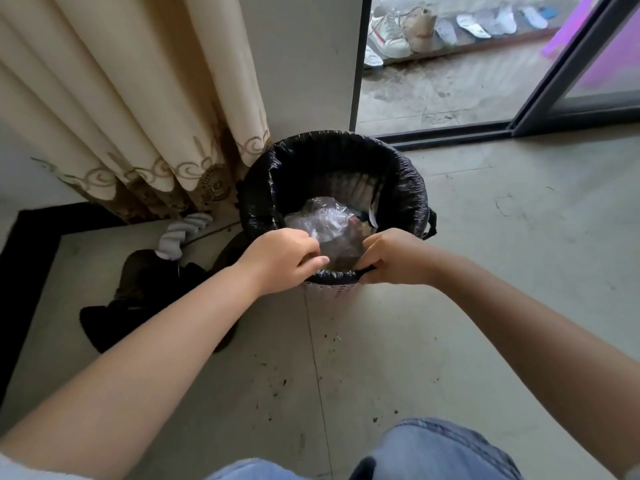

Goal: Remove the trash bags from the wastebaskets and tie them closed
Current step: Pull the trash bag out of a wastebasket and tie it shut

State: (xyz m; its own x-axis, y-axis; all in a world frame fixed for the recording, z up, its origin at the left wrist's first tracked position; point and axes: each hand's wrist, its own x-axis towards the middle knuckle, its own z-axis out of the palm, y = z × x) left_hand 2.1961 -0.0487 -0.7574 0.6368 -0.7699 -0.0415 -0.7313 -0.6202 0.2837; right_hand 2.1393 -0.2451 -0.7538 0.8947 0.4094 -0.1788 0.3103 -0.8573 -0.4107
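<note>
Pale tiled floor point(485, 306) (speckled with dirt), cream curtain point(121, 98), glass door point(450, 64).

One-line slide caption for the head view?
Both hands, left hand and right hand, grip the black trash bag at the wastebasket rim.

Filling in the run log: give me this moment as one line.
stage: freeing bag rim | left hand: grips near rim | right hand: grips near rim | black trash bag: still lining wastebasket, untied

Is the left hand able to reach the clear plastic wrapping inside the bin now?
Probably yes. The left hand is already at the near rim of the bin, and the clear plastic wrapping lies on top of the trash just beyond its fingers, with nothing covering it.
</note>
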